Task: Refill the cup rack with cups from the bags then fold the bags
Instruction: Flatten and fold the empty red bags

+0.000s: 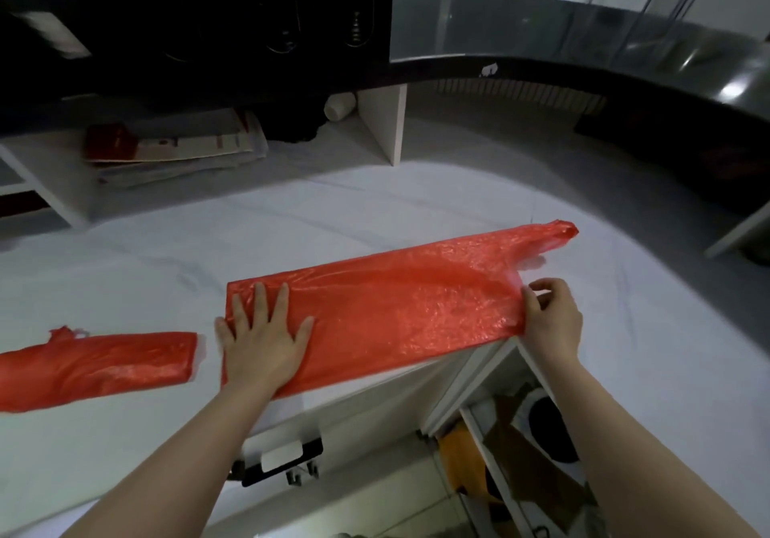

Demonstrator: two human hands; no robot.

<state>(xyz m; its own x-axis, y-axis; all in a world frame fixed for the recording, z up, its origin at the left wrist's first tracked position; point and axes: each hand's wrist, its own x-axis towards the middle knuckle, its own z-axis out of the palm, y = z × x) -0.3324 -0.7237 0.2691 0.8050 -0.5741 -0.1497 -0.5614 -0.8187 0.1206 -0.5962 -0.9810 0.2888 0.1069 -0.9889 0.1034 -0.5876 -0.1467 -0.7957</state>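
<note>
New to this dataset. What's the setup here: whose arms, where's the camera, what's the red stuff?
There is no robot here. A person works with bare hands. The single picture comes from a wide-angle camera worn on their head, looking forward and down, so both arms enter from the bottom edge. On the white counter a red plastic bag is spread flat. The left hand presses flat on its left end, fingers straight. The right hand pinches its right edge, near the handles. A second bag, also red, lies further left, untouched, and looks narrower, perhaps already folded. Behind, papers sit on a shelf.
</note>
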